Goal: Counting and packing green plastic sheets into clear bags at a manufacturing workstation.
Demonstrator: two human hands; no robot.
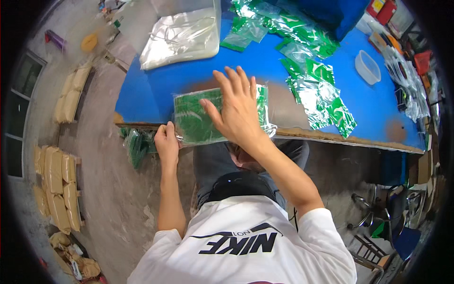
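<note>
A clear plastic bag with green packets inside (194, 113) lies at the near edge of the blue table. My left hand (166, 143) pinches the bag's lower left corner, just past the table edge. Spread over the bag's right half is my right hand (237, 111), fingers apart; its palm hides part of the green contents. On the table to the right, a string of shiny green and silver sachets (314, 87) trails toward the near edge. A stack of clear plastic bags (182, 40) lies at the far left of the table.
Further sachets (298, 23) pile up by a blue bin (331, 14) at the back. A white plastic tub (367, 67) stands at the right. Below the table's left side hang green wrapped bundles (136, 146). Brown sacks (56, 184) are stacked on the floor at left.
</note>
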